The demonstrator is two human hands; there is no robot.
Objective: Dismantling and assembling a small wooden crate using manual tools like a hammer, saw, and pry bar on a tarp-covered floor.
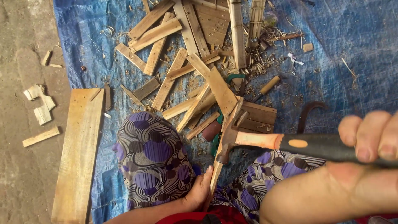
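Note:
My right hand (367,143) grips the black handle of a claw hammer (265,141), whose orange neck and steel head reach left across the view. The hammer head lies against a narrow wooden strip (222,153) that stands tilted between my knees. My left hand (199,191) holds the lower part of that strip, fingers wrapped around its edge. The strip's upper end runs up among the loose slats. My legs, in purple patterned cloth (151,161), sit on either side of it.
A blue tarp (344,54) covers the ground, strewn with several wooden slats (166,54), shavings and a small assembled slat panel (257,116). A wide plank (78,153) lies at the left edge. A wooden-handled tool (267,87) and green-handled pliers (217,137) lie nearby. Bare concrete with wood scraps (39,103) is at left.

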